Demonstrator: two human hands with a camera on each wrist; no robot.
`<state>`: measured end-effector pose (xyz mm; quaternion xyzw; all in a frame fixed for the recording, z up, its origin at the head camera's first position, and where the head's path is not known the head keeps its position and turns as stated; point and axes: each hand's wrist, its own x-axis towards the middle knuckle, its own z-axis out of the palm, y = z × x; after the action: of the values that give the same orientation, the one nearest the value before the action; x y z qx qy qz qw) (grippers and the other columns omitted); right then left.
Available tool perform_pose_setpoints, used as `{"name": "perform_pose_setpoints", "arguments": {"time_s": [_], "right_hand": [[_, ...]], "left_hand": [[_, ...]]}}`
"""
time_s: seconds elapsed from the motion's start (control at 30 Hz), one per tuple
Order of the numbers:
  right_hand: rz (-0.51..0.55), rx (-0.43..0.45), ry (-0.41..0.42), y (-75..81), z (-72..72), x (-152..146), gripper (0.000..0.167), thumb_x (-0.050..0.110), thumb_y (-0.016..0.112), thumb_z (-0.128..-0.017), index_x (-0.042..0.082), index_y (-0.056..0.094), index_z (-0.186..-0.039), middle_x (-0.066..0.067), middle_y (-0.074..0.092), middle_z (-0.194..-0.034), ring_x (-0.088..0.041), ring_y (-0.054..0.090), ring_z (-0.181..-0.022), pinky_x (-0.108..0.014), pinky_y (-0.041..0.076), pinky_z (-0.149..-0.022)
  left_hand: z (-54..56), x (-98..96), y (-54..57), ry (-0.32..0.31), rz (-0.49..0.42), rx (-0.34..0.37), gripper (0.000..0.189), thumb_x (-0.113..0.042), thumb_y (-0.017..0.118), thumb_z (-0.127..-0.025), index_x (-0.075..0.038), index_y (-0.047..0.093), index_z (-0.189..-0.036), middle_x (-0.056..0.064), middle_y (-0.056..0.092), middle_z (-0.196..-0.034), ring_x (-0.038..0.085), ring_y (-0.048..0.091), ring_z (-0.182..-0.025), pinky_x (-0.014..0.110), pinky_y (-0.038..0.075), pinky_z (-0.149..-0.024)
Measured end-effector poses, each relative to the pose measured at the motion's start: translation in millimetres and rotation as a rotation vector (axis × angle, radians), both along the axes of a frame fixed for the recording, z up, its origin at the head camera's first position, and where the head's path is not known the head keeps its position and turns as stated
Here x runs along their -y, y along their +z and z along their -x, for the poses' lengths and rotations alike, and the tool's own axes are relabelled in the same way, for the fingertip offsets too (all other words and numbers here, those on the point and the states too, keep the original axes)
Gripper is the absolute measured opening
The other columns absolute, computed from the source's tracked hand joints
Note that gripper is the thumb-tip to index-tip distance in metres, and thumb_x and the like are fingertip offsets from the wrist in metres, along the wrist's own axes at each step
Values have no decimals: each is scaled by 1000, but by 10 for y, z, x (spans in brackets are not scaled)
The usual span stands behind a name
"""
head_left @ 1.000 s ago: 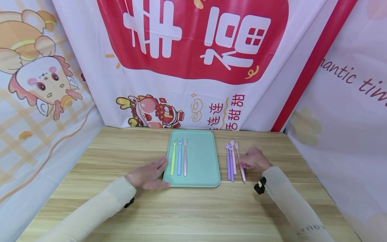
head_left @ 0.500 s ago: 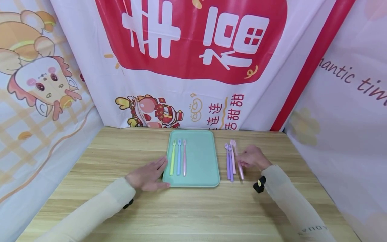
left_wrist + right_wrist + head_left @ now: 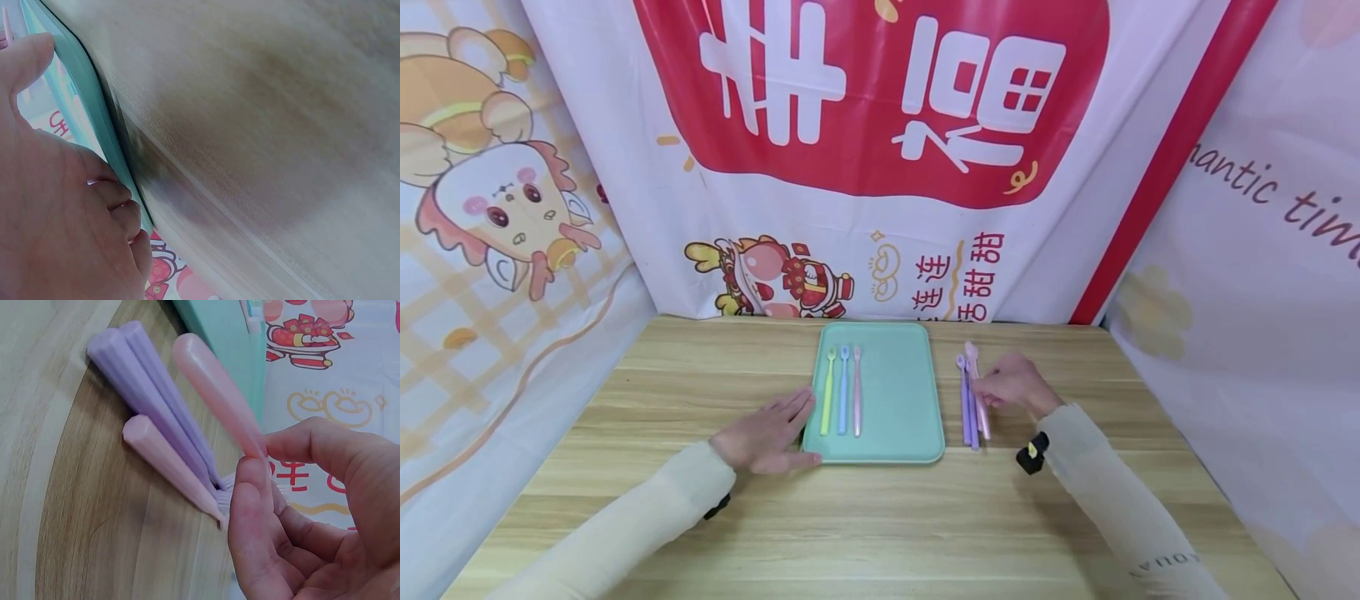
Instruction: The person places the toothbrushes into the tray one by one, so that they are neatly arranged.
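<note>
A mint-green tray (image 3: 899, 400) lies on the table, with a yellow toothbrush (image 3: 828, 396), a blue toothbrush (image 3: 844, 396) and a pink toothbrush (image 3: 857, 396) side by side along its left half. Its left rim is touched by my left hand (image 3: 766, 435), fingers extended. To the right of the tray, my right hand (image 3: 1017, 383) pinches a glossy pink toothbrush (image 3: 215, 394) between thumb and fingers, its handle end raised. Two purple toothbrushes (image 3: 140, 387) and a pale pink toothbrush (image 3: 169, 462) lie close together on the table below it. My right fingers hide part of the held toothbrush.
The wooden table (image 3: 880, 533) runs back to a red and white printed curtain (image 3: 880, 150). Patterned cloths hang at the left (image 3: 512, 183) and right (image 3: 1247, 275). Each wrist wears a black camera.
My right hand has lifted the glossy pink toothbrush and moved it left, over the purple and pale pink ones. The left hand stays on the tray's rim.
</note>
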<state>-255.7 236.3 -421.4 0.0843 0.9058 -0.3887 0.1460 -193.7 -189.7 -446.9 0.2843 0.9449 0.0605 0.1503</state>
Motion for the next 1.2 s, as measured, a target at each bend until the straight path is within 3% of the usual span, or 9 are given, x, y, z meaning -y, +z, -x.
{"name": "perform_pose_setpoints", "arguments": {"time_s": [0.23, 0.4, 0.57, 0.8, 1.2], "right_hand": [[33, -47, 46, 29, -15, 120, 15, 17, 78, -83, 9, 69, -75, -4, 72, -72, -16, 65, -63, -33, 62, -69], [94, -67, 64, 45, -21, 246, 13, 15, 78, -85, 5, 71, -79, -8, 75, -79, -18, 71, -70, -35, 66, -73], [102, -76, 81, 41, -7, 385, 12, 12, 76, -84, 5, 70, -77, -9, 75, -75, -18, 71, -66, -37, 66, -73], [114, -58, 98, 41, -14, 594, 15, 13, 75, -86, 6, 70, -73, -7, 75, -74, -21, 73, -69, -45, 66, -84], [149, -107, 115, 48, -3, 955, 9, 11, 76, -82, 6, 76, -75, -6, 77, -75, -22, 74, -72, -43, 67, -81]], "left_hand": [[0, 2, 11, 0, -3, 6, 100, -66, 52, -102, 5, 21, -166, 22, 15, -177, 38, 18, -165, 55, 22, -134], [-1, 5, 15, -2, -7, 5, 99, -65, 52, -103, 6, 21, -165, 22, 16, -177, 39, 18, -165, 55, 23, -134], [9, 9, -5, -3, -9, 2, 99, -65, 51, -103, 6, 21, -165, 23, 16, -177, 39, 18, -165, 55, 23, -134], [13, 13, -32, -1, 0, 3, 99, -67, 50, -103, 4, 20, -166, 21, 14, -177, 38, 16, -165, 54, 21, -135], [-11, 3, 19, 0, -17, 5, 98, -63, 53, -103, 6, 21, -165, 23, 16, -176, 39, 18, -165, 55, 23, -134]]}}
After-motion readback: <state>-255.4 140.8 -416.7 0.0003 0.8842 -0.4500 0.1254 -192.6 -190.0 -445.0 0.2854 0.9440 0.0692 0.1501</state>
